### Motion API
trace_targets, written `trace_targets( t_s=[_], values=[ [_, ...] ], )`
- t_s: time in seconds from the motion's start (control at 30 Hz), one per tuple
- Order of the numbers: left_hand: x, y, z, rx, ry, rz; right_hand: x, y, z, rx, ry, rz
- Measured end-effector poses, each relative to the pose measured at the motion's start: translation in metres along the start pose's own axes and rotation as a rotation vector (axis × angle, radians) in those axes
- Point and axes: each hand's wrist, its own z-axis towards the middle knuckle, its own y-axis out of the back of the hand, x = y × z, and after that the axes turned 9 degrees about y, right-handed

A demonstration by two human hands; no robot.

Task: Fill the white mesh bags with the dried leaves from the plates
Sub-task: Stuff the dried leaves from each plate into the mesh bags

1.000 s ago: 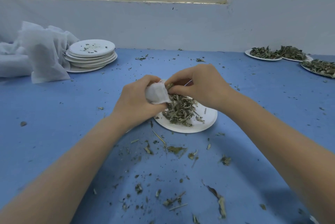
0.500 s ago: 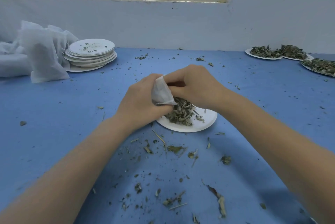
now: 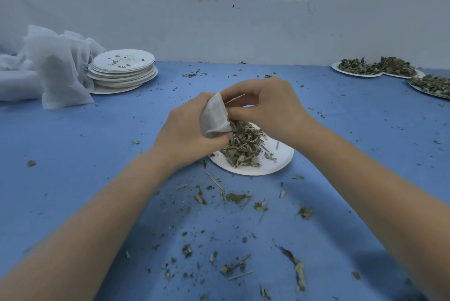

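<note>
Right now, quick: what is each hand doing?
Left hand: grips the small white mesh bag.
Right hand: fingers curled at the bag's mouth; whether it pinches the bag or dried leaves cannot be told.

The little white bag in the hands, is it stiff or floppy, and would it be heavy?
Probably floppy: the white mesh bag creases and folds where the left hand grips it. Likely very light too, since its cloth looks thin and the dried leaves are small, dry flakes. It may spill easily, judging by the crumbs scattered over the blue table.
</note>
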Motion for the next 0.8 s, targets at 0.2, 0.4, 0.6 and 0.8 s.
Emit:
trace_targets(
  t_s=[0.2,0.4,0.6,0.8],
  values=[
    [-0.001,-0.004,0.000,-0.013,-0.014,0.100,-0.001,-0.007,0.004,-0.007,-0.031,-0.134],
    [-0.006,-0.009,-0.003,0.043,-0.006,0.105,0.001,-0.014,0.005,0.312,-0.036,-0.177],
    [-0.001,-0.001,0.001,-0.023,-0.016,0.160,0.002,0.011,0.002,0.323,0.035,0.003],
    [0.010,0.011,0.007,-0.018,0.051,0.278,-0.011,0.026,-0.009,0.216,-0.078,-0.305]
  ],
)
